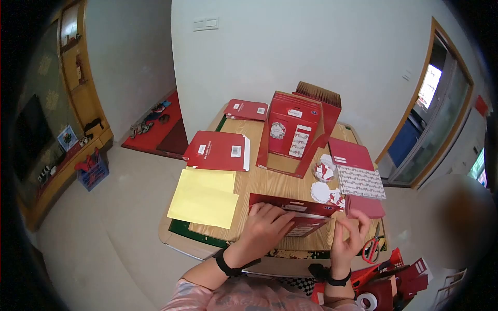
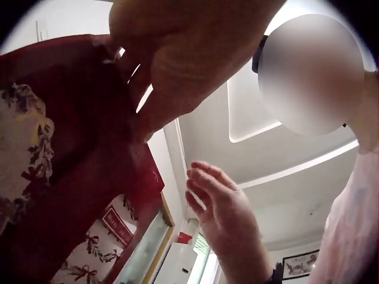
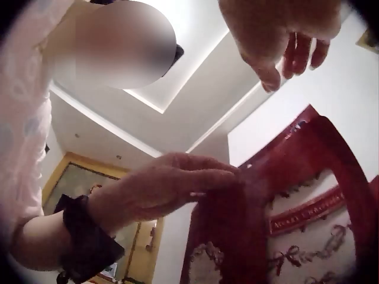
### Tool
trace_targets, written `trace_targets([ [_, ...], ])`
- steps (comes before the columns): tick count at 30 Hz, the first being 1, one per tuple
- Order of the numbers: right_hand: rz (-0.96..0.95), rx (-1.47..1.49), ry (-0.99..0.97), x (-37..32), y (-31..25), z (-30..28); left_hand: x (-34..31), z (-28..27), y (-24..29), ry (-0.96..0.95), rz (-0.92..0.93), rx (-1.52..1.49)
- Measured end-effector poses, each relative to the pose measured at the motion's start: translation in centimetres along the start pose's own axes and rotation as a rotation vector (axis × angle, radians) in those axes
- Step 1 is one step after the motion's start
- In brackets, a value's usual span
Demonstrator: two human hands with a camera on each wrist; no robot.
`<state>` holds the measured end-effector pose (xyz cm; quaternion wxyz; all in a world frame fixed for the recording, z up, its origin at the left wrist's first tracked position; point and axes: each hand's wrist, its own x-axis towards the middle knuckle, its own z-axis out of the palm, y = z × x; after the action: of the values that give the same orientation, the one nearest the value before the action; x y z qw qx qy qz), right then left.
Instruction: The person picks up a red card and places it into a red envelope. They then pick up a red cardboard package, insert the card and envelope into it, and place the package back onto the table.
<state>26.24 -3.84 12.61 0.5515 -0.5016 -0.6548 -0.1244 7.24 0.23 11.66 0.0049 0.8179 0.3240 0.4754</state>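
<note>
My left hand (image 1: pixel 265 228) grips the top edge of a red cardboard pack (image 1: pixel 306 210), which stands upright at the table's near side. The pack has a hang hole in its top flap. In the left wrist view, the pack's face shows a wreath print and a garland pattern with a ribbon banner. Just right of the pack, my right hand (image 1: pixel 350 236) is raised with its fingers loosely bent. In the right wrist view, that right hand (image 3: pixel 284 35) hangs above the pack (image 3: pixel 254 231), apart from it, with nothing visible in its fingers.
Beyond the pack stands a red display box (image 1: pixel 293 124) of similar packs. Yellow sheets (image 1: pixel 202 199) and red envelopes (image 1: pixel 220 150) lie left. On the right are white round tags (image 1: pixel 320 192), patterned cards (image 1: pixel 361 181) and red-handled scissors (image 1: pixel 371 250). A tape roll (image 1: pixel 367 301) sits below.
</note>
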Motion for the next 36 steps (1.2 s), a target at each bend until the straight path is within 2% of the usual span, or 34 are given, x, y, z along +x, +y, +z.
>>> trace_targets([
  [3,-0.177,0.089,-0.208,0.9,-1.7,-0.3,0.1,0.2,0.3,0.011,-0.016,-0.019],
  [8,-0.178,0.125,-0.378,1.5,-0.9,2.0,0.1,0.4,0.6,0.023,-0.031,-0.054],
  [15,-0.127,0.099,-0.451,1.6,-1.1,2.0,-0.2,0.7,0.5,-0.054,0.028,0.069],
  [24,-0.12,0.071,-0.537,2.0,-1.1,1.9,-0.3,0.2,0.2,-0.093,0.08,0.085],
  [32,-0.213,0.073,-0.532,1.8,-0.9,1.1,0.3,-0.2,0.5,-0.111,0.014,0.069],
  [36,-0.149,0.07,-0.533,1.7,-1.3,1.3,0.3,0.2,0.8,-0.095,0.002,0.011],
])
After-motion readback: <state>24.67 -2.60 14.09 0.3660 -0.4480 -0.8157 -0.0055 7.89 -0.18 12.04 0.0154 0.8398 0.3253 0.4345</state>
